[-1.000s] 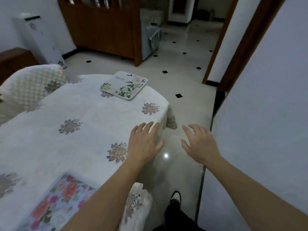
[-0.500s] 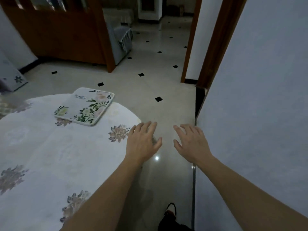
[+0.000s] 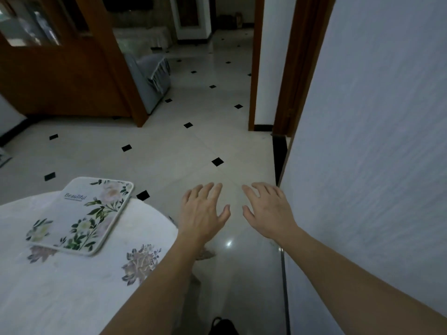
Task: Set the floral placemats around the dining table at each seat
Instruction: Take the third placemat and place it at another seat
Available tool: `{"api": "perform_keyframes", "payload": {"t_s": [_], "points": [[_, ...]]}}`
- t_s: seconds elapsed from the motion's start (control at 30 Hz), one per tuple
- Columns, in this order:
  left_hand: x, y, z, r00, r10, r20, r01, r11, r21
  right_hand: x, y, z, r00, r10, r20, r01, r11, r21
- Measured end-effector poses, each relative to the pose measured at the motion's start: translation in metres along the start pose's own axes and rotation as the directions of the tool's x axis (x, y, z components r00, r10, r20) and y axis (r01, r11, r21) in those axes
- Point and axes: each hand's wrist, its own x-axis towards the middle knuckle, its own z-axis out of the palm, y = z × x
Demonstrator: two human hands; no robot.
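Both hands are reaching forward at about the same height, palms facing down, over the pale tiled floor (image 3: 169, 153). The left hand (image 3: 204, 209) is hanging just past the rounded edge of the tabletop (image 3: 60, 298), fingers straight and slightly spread, gripping nothing. The right hand (image 3: 267, 210) is hovering just beside it, equally open with its fingers fanned, and it too is carrying nothing. The two thumbs are pointing toward each other across a narrow gap. The left forearm is crossing above the near corner of the tabletop, while the right forearm is running along close to the light wall (image 3: 375, 141).

One floral placemat (image 3: 82, 213) is lying flat on the tabletop, well to the left of the left hand and apart from it. It is sitting at an angle, with its far end right at the tabletop's curved edge. It is showing green leaves, pale blossoms and the printed word "Beautiful". A white tablecloth (image 3: 48, 274) with mauve flower prints is covering the tabletop beneath it.

Farther back, a wooden partition (image 3: 60, 81) is standing on the left, a grey armchair (image 3: 150, 78) is sitting just beyond it, and a brown door frame (image 3: 297, 68) is rising beside the wall. A dark shoe (image 3: 222, 326) is showing at the bottom edge
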Motion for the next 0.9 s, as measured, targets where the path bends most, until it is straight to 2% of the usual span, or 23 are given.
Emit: {"api": "perform_keyframes", "payload": {"t_s": [0.3,0.53,0.67,0.9], "points": [[0.12,-0.018,0.04,1.0,-0.004,-0.003,0.004,1.0,-0.005,0.103,0.048,0.036,0.999,0.031,0.034,-0.031,1.0,-0.007],[0.245,-0.079,0.072,0.999,-0.046,0.025,0.046,0.999,0.014,0.252,0.066,0.066,0.999,-0.013,0.048,0.016,0.998,-0.067],[0.311,-0.118,0.076,0.995,-0.096,0.012,0.096,0.995,0.006,0.344,0.064,0.083,0.999,-0.03,0.045,0.033,0.997,-0.069],[0.372,-0.175,0.084,0.985,-0.174,0.011,0.174,0.984,0.031,0.438,0.038,0.107,0.994,-0.1,0.043,0.101,0.995,-0.021]]}}
